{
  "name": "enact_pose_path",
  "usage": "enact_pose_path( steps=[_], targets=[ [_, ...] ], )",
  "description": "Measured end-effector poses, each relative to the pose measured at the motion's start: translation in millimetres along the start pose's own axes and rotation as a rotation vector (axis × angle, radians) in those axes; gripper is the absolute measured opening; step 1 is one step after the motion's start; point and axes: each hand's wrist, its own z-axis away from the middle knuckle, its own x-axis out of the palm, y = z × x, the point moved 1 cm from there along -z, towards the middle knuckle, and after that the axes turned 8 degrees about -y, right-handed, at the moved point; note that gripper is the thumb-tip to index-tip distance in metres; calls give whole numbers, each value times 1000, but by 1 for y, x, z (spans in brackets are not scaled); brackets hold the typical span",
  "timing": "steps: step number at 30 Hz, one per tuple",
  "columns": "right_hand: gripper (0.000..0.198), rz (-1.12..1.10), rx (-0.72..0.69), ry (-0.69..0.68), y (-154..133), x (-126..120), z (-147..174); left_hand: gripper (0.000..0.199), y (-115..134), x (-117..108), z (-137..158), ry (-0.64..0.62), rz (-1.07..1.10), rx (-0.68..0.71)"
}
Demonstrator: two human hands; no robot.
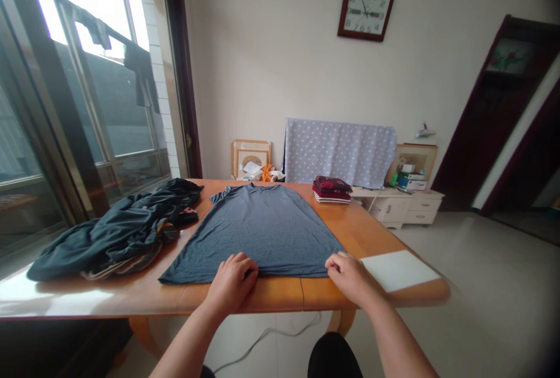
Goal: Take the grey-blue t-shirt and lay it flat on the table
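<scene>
A dark blue-grey T-shirt (262, 232) lies spread on the wooden table, its neckline at the far side and its hem towards me. At the middle of the hem, my left hand (234, 279) has its fingers curled down onto the fabric, closed on the edge. My right hand (347, 273) pinches the hem near its right corner. The left corner of the hem lies loose on the table, and light creases run across the cloth. The fingertips of both hands are partly hidden.
Dark clothes (118, 232) are heaped on the table (367, 232) at the left. Folded maroon garments (332, 189) are stacked at the far right. A white sheet (400, 270) lies by the right corner. Beyond stand a polka-dot covered object (339, 150) and a white cabinet (411, 209).
</scene>
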Motion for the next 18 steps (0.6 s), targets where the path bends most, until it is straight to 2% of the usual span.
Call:
enact_pose_path(
  steps=[4,9,16,18],
  targets=[
    [21,16,-15,27,-4,2,-2,27,-3,1,0,6,18,0],
    [18,36,-36,-13,-4,3,-4,36,-4,0,-1,14,33,-9],
    [20,14,-47,-18,-7,0,-4,33,-4,0,2,24,57,-10],
    [18,-48,-4,35,-9,0,-4,30,-4,0,3,27,77,-8]
  ],
)
